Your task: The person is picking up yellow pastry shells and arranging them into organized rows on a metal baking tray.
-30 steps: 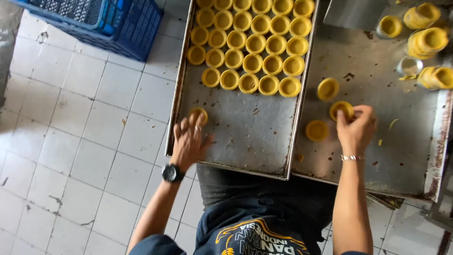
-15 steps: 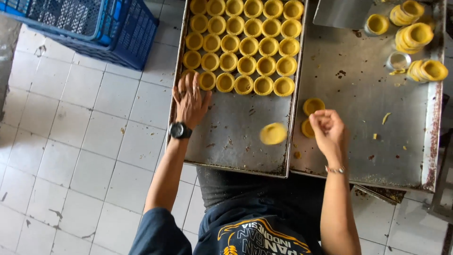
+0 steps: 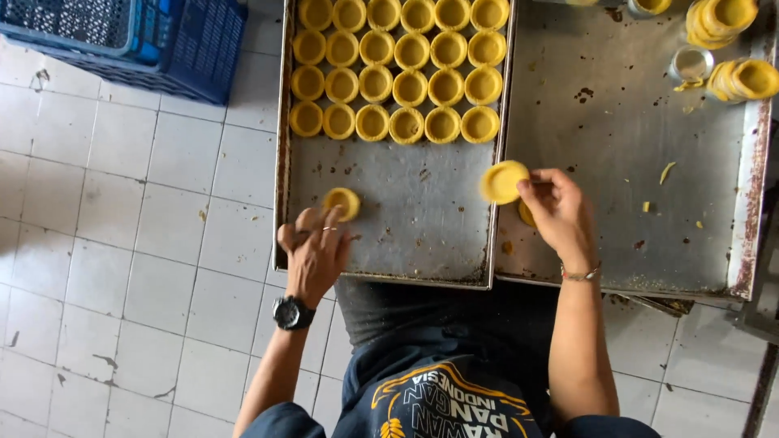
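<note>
My left hand (image 3: 315, 250), with a wristwatch and a ring, lies over the near part of the left metal tray (image 3: 406, 243). Its fingertips hold a small yellow tart shell (image 3: 342, 201) against the tray. My right hand (image 3: 561, 212) pinches a second yellow tart shell (image 3: 503, 181) over the seam between the two trays. Another shell (image 3: 526, 216) peeks out from under that hand on the right tray (image 3: 617, 162). Rows of yellow tart shells (image 3: 393, 73) fill the far half of the left tray.
Stacks of yellow-lined moulds (image 3: 730, 49) and a small metal cup (image 3: 691, 63) stand at the right tray's far corner. Dough scraps lie on that tray. A blue plastic crate (image 3: 122, 36) sits on the white tiled floor (image 3: 138, 243) at far left.
My left hand came back from the filled rows to the near part of the tray, a shell at its fingertips. My right hand now holds a shell at the tray seam.
</note>
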